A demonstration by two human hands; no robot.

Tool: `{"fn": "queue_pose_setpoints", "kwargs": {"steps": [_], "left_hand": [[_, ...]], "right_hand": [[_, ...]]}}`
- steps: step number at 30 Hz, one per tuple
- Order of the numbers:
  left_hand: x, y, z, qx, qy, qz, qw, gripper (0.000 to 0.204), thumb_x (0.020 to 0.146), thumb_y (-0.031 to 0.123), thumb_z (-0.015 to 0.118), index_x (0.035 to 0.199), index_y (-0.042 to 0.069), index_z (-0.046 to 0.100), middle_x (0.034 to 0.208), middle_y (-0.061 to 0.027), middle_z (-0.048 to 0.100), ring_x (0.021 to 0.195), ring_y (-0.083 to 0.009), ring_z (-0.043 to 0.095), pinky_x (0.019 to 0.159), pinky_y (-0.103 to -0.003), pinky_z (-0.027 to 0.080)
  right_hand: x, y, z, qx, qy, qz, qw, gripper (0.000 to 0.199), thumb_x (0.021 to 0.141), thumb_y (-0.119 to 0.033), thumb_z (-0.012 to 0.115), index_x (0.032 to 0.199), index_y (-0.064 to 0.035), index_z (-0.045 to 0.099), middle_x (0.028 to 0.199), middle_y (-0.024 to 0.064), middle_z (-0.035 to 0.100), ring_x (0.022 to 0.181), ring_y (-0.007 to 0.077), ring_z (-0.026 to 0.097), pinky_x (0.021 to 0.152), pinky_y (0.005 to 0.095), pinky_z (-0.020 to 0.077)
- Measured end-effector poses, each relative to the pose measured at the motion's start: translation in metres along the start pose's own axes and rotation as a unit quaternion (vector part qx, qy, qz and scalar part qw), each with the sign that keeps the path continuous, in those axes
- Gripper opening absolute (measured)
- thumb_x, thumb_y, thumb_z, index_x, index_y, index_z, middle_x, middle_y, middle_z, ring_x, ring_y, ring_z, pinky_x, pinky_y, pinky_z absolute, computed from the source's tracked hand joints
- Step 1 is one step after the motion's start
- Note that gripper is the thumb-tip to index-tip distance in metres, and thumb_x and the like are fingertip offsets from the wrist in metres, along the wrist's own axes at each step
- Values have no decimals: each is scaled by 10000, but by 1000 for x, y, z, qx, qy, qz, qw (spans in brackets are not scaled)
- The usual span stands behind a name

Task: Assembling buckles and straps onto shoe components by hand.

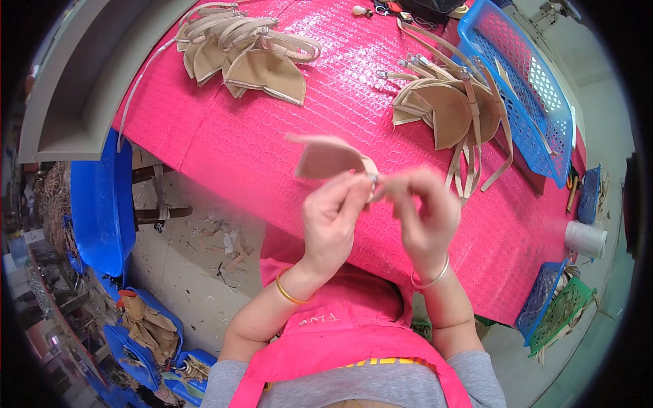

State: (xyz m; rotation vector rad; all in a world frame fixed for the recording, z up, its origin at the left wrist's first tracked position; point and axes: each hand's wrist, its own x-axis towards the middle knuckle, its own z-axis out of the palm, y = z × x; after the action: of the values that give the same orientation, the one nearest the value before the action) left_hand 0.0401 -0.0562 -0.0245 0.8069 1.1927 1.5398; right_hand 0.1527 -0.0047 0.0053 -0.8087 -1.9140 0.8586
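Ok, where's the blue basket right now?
In the head view the blue basket sits at the upper right, on the far right edge of the pink table, right beside the right-hand pile of beige pieces.

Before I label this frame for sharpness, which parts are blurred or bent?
Head view: both hands, left and right, and the beige piece they pinch are motion-blurred; the stacks of beige pieces at the far left and far right on the pink table stay sharp; the fisheye bends the table edge and blue basket, with a dark rim around.
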Motion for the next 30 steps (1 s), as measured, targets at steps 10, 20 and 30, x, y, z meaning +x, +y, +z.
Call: {"fn": "queue_pose_setpoints", "kwargs": {"steps": [10, 20, 30], "left_hand": [[10, 22, -22, 134, -98, -1, 986, 224, 817, 8, 523, 1033, -25, 573, 809, -65, 608, 633, -87, 551, 564, -214, 454], [17, 16, -28, 103, -43, -93, 989, 217, 803, -8, 531, 1020, -19, 532, 778, -48, 624, 564, -42, 524, 451, -166, 372], [12, -2, -25, 254, -22, 59, 965, 156, 725, -15, 612, 880, -29, 619, 695, -111, 627, 560, -110, 572, 501, -244, 441]], "right_hand": [[0, 10, 9, 439, 22, 302, 845, 84, 827, -56, 546, 869, 17, 557, 762, 61, 595, 624, 96, 544, 506, 212, 447], [-10, 12, 20, 590, -13, 424, 687, 144, 820, -130, 573, 731, -79, 472, 632, 11, 512, 400, 78, 422, 393, 199, 366], [-14, 26, 20, 541, -19, 456, 707, 200, 796, -145, 581, 665, -100, 437, 639, -11, 493, 466, 54, 364, 448, 201, 301]]}}
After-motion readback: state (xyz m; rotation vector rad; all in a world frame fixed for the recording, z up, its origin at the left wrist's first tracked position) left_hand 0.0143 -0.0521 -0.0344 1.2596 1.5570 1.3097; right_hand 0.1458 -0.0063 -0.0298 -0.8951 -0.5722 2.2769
